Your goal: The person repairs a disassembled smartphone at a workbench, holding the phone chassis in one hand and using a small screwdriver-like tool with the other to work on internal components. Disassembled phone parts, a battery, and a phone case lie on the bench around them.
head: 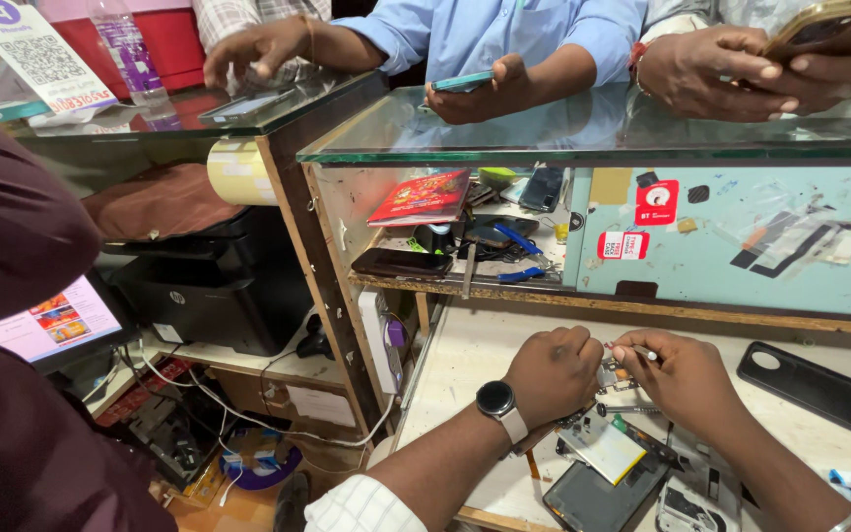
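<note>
My left hand [554, 374], with a dark round watch [496, 400] on the wrist, is closed over small metal phone parts [611, 376] on the wooden bench. My right hand [682, 376] pinches a thin silver tool [642, 352] whose tip points at the same parts. Just below both hands lies an opened phone [603, 473] with a pale battery [605, 448] showing. What my left fingers grip is hidden under the hand.
A black phone back cover [819, 389] lies at right. The shelf above holds a red booklet [424, 197], a dark phone [401, 262] and blue-handled pliers. Other people's hands with phones rest on the glass counter [563, 138]. A person in maroon [12, 374] stands at left beside a printer [214, 286].
</note>
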Motion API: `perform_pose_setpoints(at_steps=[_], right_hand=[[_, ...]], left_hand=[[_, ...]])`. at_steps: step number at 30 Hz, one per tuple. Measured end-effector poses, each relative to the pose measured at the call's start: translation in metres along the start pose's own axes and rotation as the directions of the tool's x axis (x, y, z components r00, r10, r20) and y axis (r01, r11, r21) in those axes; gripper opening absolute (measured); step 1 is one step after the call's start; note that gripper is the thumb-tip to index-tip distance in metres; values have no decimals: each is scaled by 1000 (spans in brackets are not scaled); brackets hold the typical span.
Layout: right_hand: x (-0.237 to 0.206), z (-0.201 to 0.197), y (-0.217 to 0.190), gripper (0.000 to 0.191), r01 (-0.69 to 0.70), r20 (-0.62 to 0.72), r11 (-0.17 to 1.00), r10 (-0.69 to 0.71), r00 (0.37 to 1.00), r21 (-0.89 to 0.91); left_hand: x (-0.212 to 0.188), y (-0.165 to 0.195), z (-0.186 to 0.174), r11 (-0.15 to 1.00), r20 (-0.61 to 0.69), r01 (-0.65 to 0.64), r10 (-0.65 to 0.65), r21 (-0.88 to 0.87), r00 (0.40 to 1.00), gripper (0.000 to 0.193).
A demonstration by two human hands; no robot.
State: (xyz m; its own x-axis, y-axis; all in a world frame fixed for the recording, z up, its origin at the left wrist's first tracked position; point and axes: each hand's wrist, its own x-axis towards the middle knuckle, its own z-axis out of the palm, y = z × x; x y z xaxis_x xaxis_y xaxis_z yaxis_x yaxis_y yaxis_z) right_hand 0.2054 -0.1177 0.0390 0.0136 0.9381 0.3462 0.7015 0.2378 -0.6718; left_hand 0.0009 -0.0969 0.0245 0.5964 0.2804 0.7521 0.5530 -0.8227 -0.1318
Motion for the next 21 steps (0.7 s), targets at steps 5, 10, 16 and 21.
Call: perform_pose_setpoints(at_steps=[5,10,16,21], right_hand=[[2,1,2,29,-52,11,997,52,999,-52],[2,1,2,30,-56,7,997,56,998,-55],[1,3,2,29,-55,-9,995,55,998,-84],[2,-1,11,28,-200,10,966,205,979,-162]], left_hand=[[-1,1,1,1000,-1,-2,2,9,1000,23],[0,2,3,1000,-14,21,-21,-17,1000,21],[0,3,5,996,2,47,-47,-69,999,20],[2,-1,1,988,-77,132,-138,-75,987,18]])
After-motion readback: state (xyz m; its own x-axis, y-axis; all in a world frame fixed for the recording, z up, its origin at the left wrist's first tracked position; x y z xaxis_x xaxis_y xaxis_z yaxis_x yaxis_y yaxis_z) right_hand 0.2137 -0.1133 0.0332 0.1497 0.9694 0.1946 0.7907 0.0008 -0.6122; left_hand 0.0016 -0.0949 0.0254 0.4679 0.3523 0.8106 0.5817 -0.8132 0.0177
